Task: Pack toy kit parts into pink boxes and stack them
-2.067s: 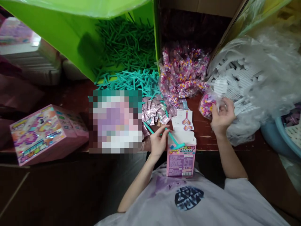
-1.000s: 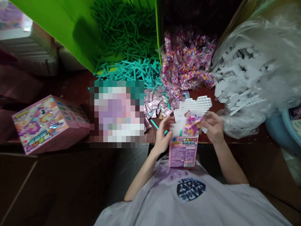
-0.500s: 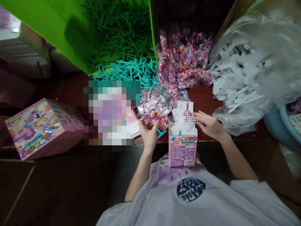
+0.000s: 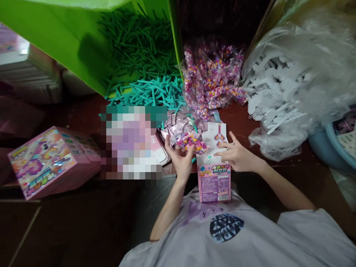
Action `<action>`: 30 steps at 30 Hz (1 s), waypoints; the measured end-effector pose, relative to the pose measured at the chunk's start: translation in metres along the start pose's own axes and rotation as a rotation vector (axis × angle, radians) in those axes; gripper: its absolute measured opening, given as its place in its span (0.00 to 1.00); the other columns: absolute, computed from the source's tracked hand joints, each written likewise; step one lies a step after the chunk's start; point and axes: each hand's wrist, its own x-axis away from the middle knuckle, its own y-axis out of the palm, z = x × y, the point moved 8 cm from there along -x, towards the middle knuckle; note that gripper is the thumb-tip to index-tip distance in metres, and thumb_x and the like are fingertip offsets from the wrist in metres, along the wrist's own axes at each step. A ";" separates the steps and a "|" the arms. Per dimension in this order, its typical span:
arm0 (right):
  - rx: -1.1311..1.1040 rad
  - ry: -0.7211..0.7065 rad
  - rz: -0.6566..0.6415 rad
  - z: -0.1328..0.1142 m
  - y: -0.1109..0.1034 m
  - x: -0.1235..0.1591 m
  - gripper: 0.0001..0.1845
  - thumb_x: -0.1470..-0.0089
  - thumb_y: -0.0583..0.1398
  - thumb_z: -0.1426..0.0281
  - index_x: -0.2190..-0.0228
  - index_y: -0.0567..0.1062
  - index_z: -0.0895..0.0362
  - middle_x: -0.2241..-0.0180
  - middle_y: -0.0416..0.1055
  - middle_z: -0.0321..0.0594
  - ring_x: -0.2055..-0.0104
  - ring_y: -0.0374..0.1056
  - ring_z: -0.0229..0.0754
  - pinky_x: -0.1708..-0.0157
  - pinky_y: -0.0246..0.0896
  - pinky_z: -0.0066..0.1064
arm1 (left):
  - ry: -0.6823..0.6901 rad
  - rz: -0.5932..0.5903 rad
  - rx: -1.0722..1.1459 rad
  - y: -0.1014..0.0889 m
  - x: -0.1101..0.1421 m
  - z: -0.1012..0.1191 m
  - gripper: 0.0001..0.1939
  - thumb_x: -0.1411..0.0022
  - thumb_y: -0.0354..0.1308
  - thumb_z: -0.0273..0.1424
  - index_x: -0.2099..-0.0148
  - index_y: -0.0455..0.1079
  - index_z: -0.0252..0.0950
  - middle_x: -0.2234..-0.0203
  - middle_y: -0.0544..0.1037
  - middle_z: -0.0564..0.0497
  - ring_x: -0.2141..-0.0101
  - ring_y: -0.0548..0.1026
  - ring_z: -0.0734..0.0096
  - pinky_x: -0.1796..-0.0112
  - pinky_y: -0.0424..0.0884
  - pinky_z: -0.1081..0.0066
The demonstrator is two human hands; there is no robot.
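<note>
My left hand is closed on a clear bag of small colourful beads, held left of and just above an open box. That pink and purple box stands upright against my shirt. From its opening rises a white paper sheet with a pixel pattern. Part of a white plastic grid shows low in the opening, in front of the sheet. Over the right side of the opening is my right hand, fingers spread, gripping nothing I can see.
Behind are a green bin with teal plastic sticks, a pile of bead bags and a plastic sack of white grids. Small silvery packets lie nearer. Pink boxes stand left; a blue tub is right.
The white grid has gone down into the box, and my right hand has let it go and spread its fingers. My left hand has brought the bead bag slightly right, toward the box.
</note>
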 end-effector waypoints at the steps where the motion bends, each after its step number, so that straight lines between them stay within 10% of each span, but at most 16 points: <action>1: -0.018 0.056 0.025 0.005 -0.001 0.001 0.15 0.51 0.57 0.80 0.66 0.78 0.52 0.50 0.74 0.38 0.43 0.64 0.50 0.38 0.43 0.66 | -0.006 -0.046 -0.014 0.004 0.001 -0.001 0.46 0.46 0.65 0.42 0.34 0.41 0.45 0.59 0.73 0.47 0.62 0.76 0.68 0.61 0.73 0.69; 5: -0.095 0.294 0.193 0.032 -0.001 0.015 0.17 0.47 0.59 0.75 0.54 0.75 0.57 0.52 0.73 0.49 0.48 0.67 0.51 0.49 0.66 0.52 | 0.033 -0.218 -0.154 0.013 0.008 -0.009 0.40 0.46 0.65 0.39 0.36 0.50 0.42 0.56 0.74 0.44 0.60 0.76 0.66 0.62 0.72 0.68; 10: -0.245 0.361 0.328 0.044 0.010 0.027 0.14 0.48 0.61 0.75 0.58 0.76 0.57 0.59 0.75 0.46 0.59 0.72 0.46 0.58 0.71 0.41 | 0.272 -0.524 -0.568 0.025 0.019 -0.012 0.22 0.41 0.61 0.39 0.46 0.66 0.40 0.52 0.74 0.44 0.54 0.72 0.61 0.49 0.62 0.58; 16: -0.136 0.284 0.211 0.034 0.018 0.024 0.10 0.47 0.62 0.70 0.61 0.77 0.54 0.67 0.75 0.41 0.59 0.70 0.46 0.45 0.59 0.52 | 0.459 -0.519 -0.839 0.031 0.027 0.003 0.08 0.36 0.55 0.36 0.59 0.74 0.41 0.52 0.74 0.46 0.49 0.66 0.57 0.47 0.51 0.51; 21: 0.037 0.365 0.099 0.036 0.005 0.030 0.05 0.51 0.65 0.67 0.70 0.77 0.56 0.67 0.75 0.41 0.60 0.70 0.47 0.46 0.55 0.53 | 0.522 -0.511 -0.763 0.031 0.035 0.007 0.07 0.35 0.54 0.30 0.57 0.72 0.38 0.54 0.75 0.44 0.53 0.72 0.63 0.49 0.59 0.55; 25: -0.109 0.361 0.254 0.034 0.001 0.031 0.05 0.50 0.66 0.67 0.69 0.77 0.53 0.68 0.77 0.37 0.64 0.71 0.43 0.45 0.54 0.51 | 0.650 -0.453 -0.586 0.028 0.041 0.016 0.11 0.35 0.52 0.26 0.52 0.71 0.38 0.51 0.73 0.42 0.50 0.71 0.63 0.55 0.70 0.63; 30: -0.035 0.351 0.276 0.032 0.027 0.032 0.04 0.50 0.66 0.65 0.75 0.78 0.49 0.73 0.77 0.33 0.66 0.66 0.43 0.41 0.45 0.59 | 0.669 -0.765 -0.667 0.057 0.052 0.011 0.11 0.34 0.50 0.27 0.52 0.71 0.37 0.51 0.74 0.41 0.53 0.72 0.62 0.56 0.71 0.60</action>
